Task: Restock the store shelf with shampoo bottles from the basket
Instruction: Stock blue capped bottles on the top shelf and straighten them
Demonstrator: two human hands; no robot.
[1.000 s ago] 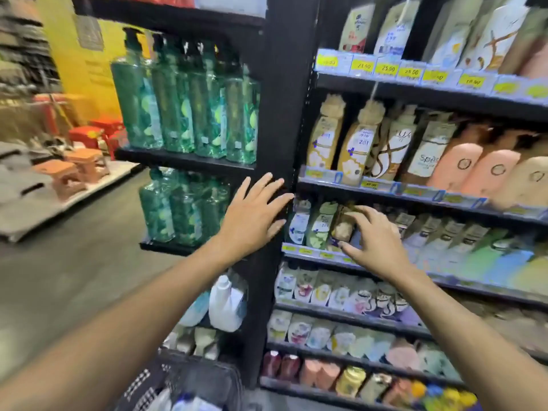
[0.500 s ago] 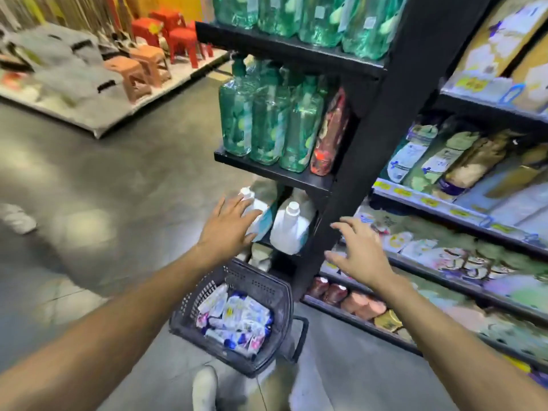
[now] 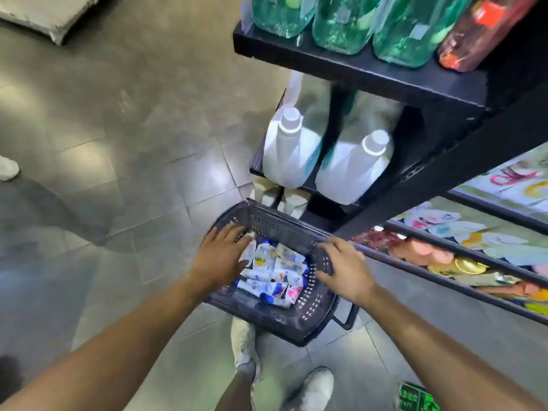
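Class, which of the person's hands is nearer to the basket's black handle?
Right. The right hand is over the basket rim on the handle side; the left hand is over the opposite rim.

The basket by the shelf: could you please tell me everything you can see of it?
The basket is dark perforated plastic, standing upright on the tiled floor beside the black shelf. Its handle hangs down outside the right wall. White-and-blue bottles lie jumbled inside. The left hand is over its left rim, the right hand over its right rim; contact is unclear.
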